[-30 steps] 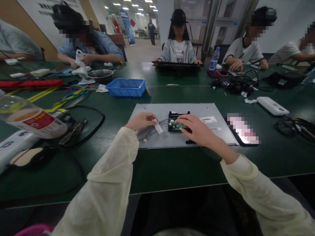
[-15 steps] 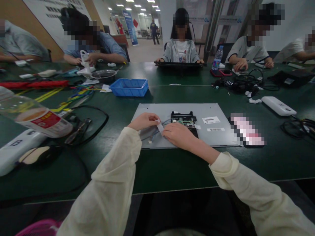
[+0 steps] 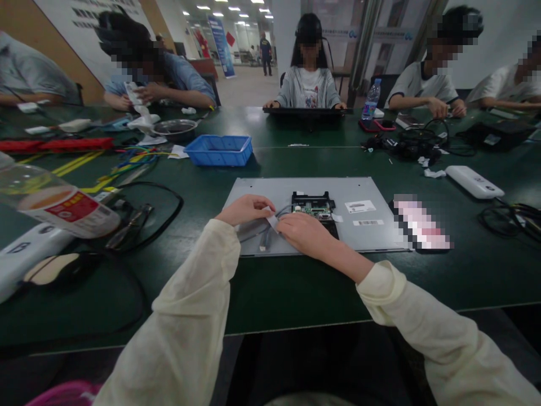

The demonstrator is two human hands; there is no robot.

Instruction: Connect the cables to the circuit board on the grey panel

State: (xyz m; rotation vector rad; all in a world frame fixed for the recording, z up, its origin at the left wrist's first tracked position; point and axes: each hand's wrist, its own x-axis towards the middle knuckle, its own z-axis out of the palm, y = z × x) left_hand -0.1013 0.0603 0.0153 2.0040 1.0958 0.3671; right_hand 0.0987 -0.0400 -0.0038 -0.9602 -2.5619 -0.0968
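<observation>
A flat grey metal panel (image 3: pixel 270 185) lies on the green table before me, with two white labels on its right part. Both my hands are over it, pinching a small strip of white tape (image 3: pixel 271 217). My left hand (image 3: pixel 246 210) grips the strip's upper end, and my right hand (image 3: pixel 306 231) has its lower end. Grey cables (image 3: pixel 256 230) run under the strip, and a loose cable end (image 3: pixel 264 241) lies below it on the panel. Beside my right hand sits a green circuit board (image 3: pixel 310 210) in a black frame, partly hidden by that hand.
A phone (image 3: pixel 422 224) lies at the panel's right edge. Left are a drink bottle (image 3: pixel 71 208), a white power strip (image 3: pixel 31 251) and a computer mouse (image 3: pixel 54 268). A blue bin (image 3: pixel 218 150) stands beyond the panel. Several people sit around the table.
The loose cable end below the tape has shifted slightly and turned more upright. My hands keep their pinch on the tape. The whole view has drifted a little.
</observation>
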